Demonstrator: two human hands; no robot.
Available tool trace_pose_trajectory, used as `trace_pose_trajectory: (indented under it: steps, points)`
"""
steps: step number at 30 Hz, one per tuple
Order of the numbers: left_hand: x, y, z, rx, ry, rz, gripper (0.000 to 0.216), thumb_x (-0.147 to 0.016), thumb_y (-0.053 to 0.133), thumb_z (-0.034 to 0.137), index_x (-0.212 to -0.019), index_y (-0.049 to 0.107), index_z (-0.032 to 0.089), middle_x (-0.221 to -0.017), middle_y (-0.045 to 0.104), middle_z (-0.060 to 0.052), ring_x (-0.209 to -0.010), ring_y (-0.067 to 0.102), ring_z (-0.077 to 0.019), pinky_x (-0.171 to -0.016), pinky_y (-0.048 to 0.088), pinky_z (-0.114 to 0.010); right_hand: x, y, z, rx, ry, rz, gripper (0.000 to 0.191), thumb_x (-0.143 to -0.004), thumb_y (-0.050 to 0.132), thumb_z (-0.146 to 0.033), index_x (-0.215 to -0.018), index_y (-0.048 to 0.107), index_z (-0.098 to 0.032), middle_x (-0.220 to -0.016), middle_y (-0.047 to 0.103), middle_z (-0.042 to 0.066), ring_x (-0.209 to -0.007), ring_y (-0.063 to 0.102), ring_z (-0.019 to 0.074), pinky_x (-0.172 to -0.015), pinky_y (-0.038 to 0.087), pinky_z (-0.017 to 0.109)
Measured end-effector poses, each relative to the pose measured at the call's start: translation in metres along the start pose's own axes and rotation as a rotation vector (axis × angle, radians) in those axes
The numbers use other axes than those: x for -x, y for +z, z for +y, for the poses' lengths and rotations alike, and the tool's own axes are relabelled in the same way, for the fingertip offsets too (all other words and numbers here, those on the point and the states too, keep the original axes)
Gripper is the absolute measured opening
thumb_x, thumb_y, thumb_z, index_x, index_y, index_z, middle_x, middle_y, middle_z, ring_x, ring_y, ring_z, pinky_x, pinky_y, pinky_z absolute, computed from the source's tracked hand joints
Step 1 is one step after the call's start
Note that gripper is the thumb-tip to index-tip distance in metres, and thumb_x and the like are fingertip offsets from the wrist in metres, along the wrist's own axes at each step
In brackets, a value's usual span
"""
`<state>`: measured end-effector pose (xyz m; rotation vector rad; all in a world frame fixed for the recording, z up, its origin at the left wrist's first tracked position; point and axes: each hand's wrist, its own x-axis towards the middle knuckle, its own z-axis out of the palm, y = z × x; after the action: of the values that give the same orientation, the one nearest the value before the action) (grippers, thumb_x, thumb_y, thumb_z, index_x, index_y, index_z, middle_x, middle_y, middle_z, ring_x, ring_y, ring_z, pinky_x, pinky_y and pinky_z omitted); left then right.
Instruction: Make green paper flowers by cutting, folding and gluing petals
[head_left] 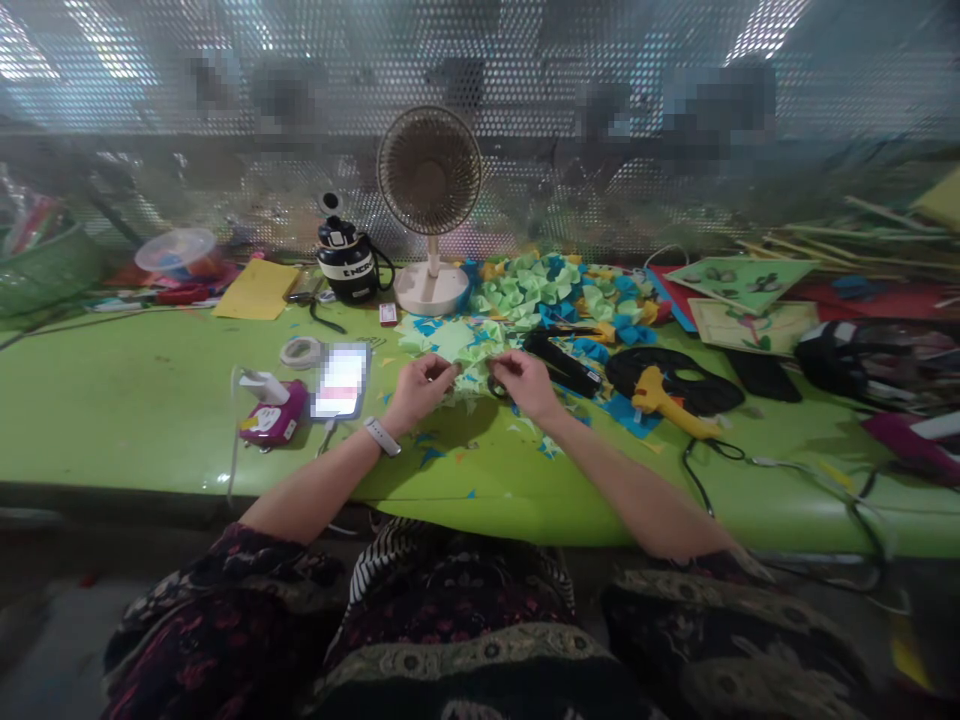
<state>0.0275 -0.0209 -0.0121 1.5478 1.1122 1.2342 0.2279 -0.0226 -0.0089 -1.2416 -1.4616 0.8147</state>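
My left hand [420,388] and my right hand [527,383] rest on the green table [135,410], both with fingers pinched on a piece of light green paper [471,372] held between them. My left wrist wears a white band. A heap of folded green, blue and yellow paper shapes [551,290] lies just beyond my hands. Small paper scraps are scattered under and around my hands.
A small desk fan [430,205] and a black mug [345,260] stand behind. A phone [341,380], a tape roll [301,351] and a pink device [275,420] lie at left. A yellow glue gun [667,400] on a black mat with its cable lies at right.
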Motion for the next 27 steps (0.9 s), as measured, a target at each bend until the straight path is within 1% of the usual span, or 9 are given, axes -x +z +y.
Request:
trace_pose_trajectory:
  steps: [3,6,9,11,15,20,27]
  points:
    - [-0.001,-0.002,0.004,0.05,0.002,0.01,0.04,-0.079,0.069,0.053,-0.065,0.061,0.016,-0.054,0.057,0.001,-0.047,0.052,-0.0095,-0.047,0.041,-0.021,-0.004,-0.003,0.004,0.009,-0.018,0.016,0.031,-0.072,0.068,-0.051,-0.072,0.066,-0.02,-0.062,0.062,0.0,-0.057,0.052,0.0139,-0.059,0.044,0.029]
    - [-0.004,-0.005,0.005,0.073,0.014,0.056,0.043,-0.081,0.066,0.055,-0.063,0.062,0.016,-0.048,0.05,0.003,-0.041,0.045,-0.0074,-0.042,0.034,-0.021,-0.007,-0.005,0.005,-0.04,0.015,0.026,0.034,-0.069,0.069,-0.053,-0.074,0.066,-0.019,-0.063,0.062,-0.001,-0.057,0.051,0.0134,-0.059,0.044,0.028]
    - [-0.007,-0.007,0.006,0.107,0.006,0.11,0.044,-0.079,0.067,0.056,-0.062,0.063,0.016,-0.043,0.043,0.005,-0.037,0.037,-0.0061,-0.039,0.027,-0.021,-0.008,-0.006,0.003,-0.083,0.057,0.034,0.037,-0.066,0.071,-0.055,-0.074,0.066,-0.019,-0.06,0.06,-0.002,-0.055,0.05,0.0124,-0.057,0.044,0.028]
    - [-0.008,-0.008,0.007,0.123,-0.004,0.13,0.044,-0.078,0.068,0.057,-0.061,0.063,0.016,-0.041,0.041,0.006,-0.036,0.034,-0.0057,-0.039,0.024,-0.021,-0.009,-0.006,0.002,-0.099,0.072,0.039,0.038,-0.065,0.071,-0.055,-0.074,0.065,-0.019,-0.059,0.059,-0.003,-0.054,0.049,0.0121,-0.056,0.044,0.027]
    - [-0.008,-0.009,0.011,0.119,-0.013,0.15,0.044,-0.08,0.067,0.055,-0.059,0.062,0.017,-0.041,0.04,0.006,-0.036,0.032,-0.0055,-0.039,0.023,-0.022,-0.01,-0.006,0.004,-0.112,0.09,0.056,0.039,-0.064,0.071,-0.057,-0.073,0.064,-0.02,-0.058,0.058,-0.003,-0.053,0.05,0.0117,-0.054,0.043,0.027]
    - [-0.009,-0.012,0.009,0.092,0.026,0.175,0.045,-0.082,0.065,0.056,-0.06,0.061,0.018,-0.042,0.041,0.005,-0.038,0.033,-0.0062,-0.04,0.023,-0.023,-0.011,-0.007,0.006,-0.121,0.112,0.052,0.037,-0.065,0.071,-0.055,-0.075,0.063,-0.02,-0.061,0.058,-0.002,-0.055,0.052,0.0128,-0.055,0.044,0.027]
    - [-0.01,-0.013,0.006,0.071,0.066,0.164,0.044,-0.083,0.065,0.057,-0.061,0.062,0.018,-0.042,0.041,0.005,-0.038,0.035,-0.0064,-0.041,0.025,-0.023,-0.01,-0.007,0.002,-0.158,0.125,0.068,0.035,-0.064,0.074,-0.052,-0.074,0.064,-0.02,-0.061,0.059,-0.003,-0.055,0.053,0.0123,-0.053,0.045,0.026]
